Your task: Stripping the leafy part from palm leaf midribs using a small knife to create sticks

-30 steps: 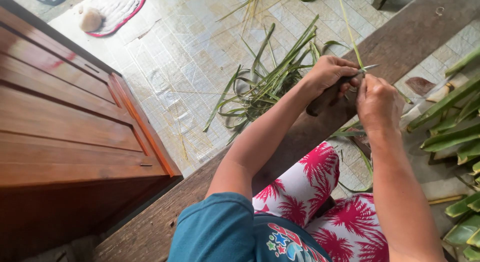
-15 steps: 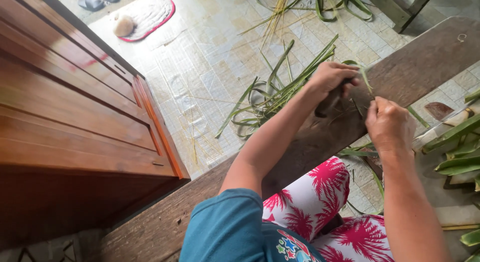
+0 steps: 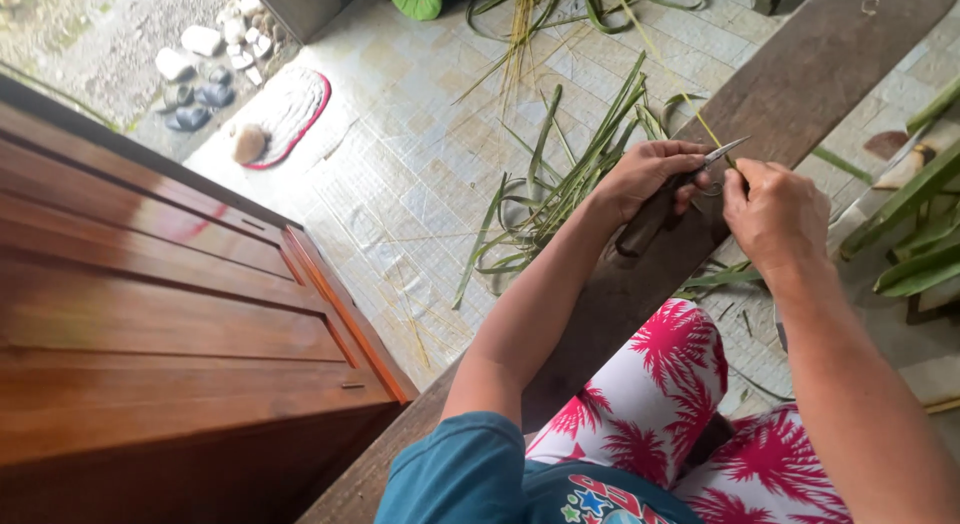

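one knife [image 3: 668,192] in left hand [image 3: 648,174], one leaf strip [image 3: 688,109] in right hand [image 3: 775,212]

No packages, labels, signs or screens show anywhere in this view.
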